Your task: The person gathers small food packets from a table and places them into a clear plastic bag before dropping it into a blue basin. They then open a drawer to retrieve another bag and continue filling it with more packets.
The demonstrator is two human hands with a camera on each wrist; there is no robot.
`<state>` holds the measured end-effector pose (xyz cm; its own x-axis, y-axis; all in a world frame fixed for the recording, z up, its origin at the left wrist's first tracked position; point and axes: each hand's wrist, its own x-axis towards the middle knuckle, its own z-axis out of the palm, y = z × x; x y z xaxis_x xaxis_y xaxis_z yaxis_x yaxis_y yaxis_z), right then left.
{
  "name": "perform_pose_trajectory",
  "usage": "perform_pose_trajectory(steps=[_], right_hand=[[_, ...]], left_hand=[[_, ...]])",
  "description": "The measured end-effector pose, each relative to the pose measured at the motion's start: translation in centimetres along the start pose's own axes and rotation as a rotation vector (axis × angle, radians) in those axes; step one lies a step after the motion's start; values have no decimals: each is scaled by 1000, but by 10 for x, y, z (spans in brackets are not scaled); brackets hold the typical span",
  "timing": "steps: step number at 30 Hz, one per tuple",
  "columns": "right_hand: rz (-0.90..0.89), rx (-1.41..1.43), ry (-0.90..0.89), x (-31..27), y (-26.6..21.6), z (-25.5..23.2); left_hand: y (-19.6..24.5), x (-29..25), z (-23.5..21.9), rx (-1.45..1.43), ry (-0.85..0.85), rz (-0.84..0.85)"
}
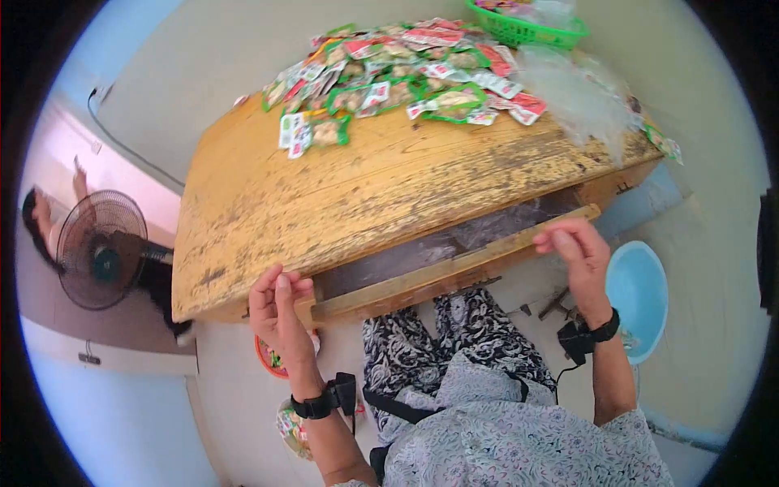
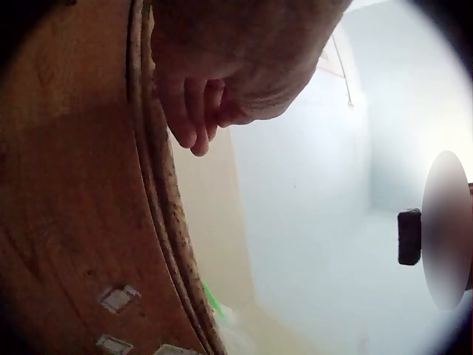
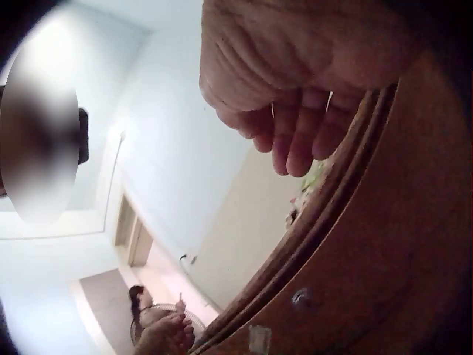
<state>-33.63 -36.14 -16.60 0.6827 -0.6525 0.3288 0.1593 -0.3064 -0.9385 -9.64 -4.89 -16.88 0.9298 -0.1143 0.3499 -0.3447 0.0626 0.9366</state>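
So, the person sits at the worn yellow table (image 1: 324, 195) w/ both hands on the drawer (image 1: 454, 272) under its front edge. The left hand (image 1: 280, 312) is curled round the drawer front near its left end, fingers hooked over the top lip, thumb side toward the table corner. The right hand (image 1: 578, 253) pinches the front's right end, fingers bent over the edge. One hand at each end makes sense, prob. to keep a long, shallow drawer from skewing as it slides. It stands partly open, dark inside; clear plastic seems to line it, though I can't tell for sure. The heap of snack packets (image 1: 398, 69) sits at the table's far side, beside a green basket (image 1: 527, 28) and loose plastic bags (image 1: 580, 97). A fan (image 1: 101, 247) stands off to the left, a blue basin (image 1: 641, 296) on the floor at right.
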Motion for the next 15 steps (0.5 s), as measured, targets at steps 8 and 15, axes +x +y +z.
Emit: perform_pose_trajectory(steps=[8, 15], right_hand=[[-528, -550, -419, 23, -1, 72], [-487, -810, -524, 23, 1, 84]], left_hand=[[-14, -44, -37, 156, -32, -30], [1, -32, 1, 518, -229, 435]])
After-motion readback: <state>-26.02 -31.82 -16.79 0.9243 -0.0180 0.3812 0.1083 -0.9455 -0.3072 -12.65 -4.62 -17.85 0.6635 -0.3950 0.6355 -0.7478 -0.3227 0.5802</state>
